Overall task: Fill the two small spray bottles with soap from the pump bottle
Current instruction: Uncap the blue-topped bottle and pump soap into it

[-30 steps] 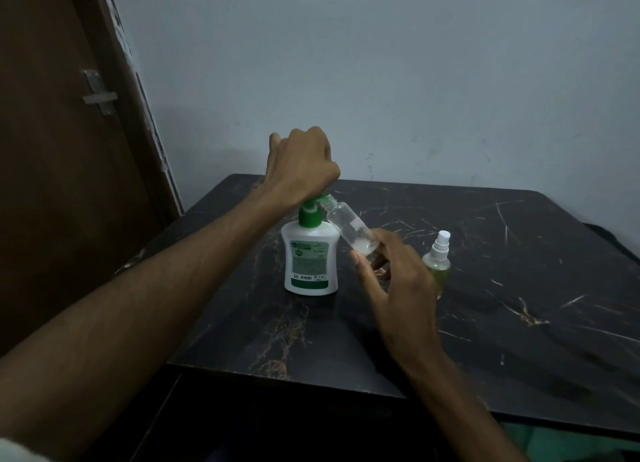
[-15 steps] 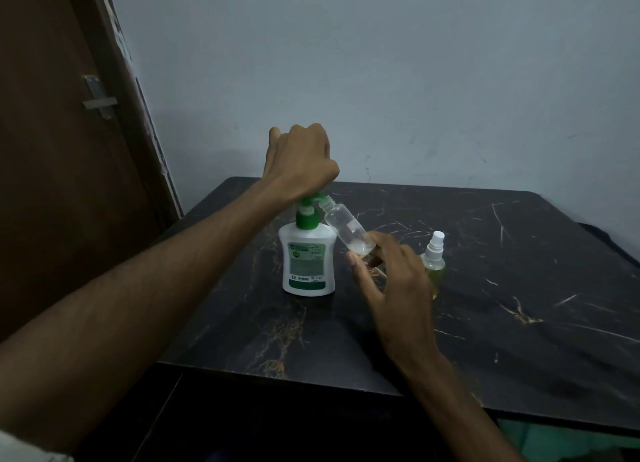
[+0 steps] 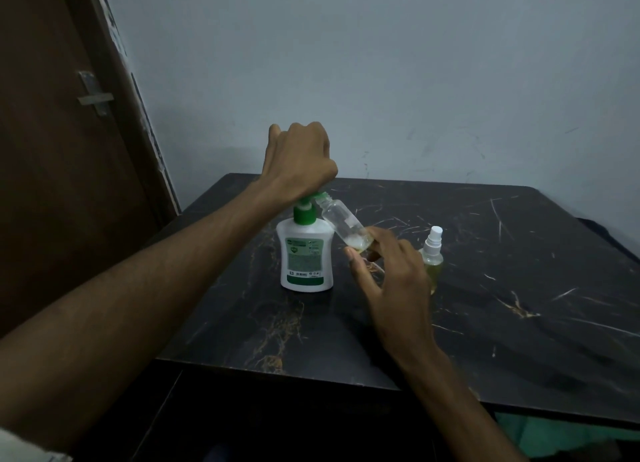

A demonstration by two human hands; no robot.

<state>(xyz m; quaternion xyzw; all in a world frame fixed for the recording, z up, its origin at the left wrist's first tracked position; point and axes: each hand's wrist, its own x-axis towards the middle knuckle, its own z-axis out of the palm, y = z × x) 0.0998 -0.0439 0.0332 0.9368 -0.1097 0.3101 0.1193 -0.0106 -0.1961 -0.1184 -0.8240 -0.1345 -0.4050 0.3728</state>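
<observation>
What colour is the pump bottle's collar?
Green, on the white pump bottle; clearest in the head view.

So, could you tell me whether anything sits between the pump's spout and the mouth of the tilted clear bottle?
Nothing visible does: the clear bottle, held tilted by the right hand, has its open mouth right at the pump bottle spout, under the left hand.

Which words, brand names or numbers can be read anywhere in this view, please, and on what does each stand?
None can be read.
Pump bottle: its green and white label carries a logo and lines of print, all too small and blurred to read.
Capped spray bottle: no label shows.
Open spray bottle, held in the right hand: clear, no print.
</observation>
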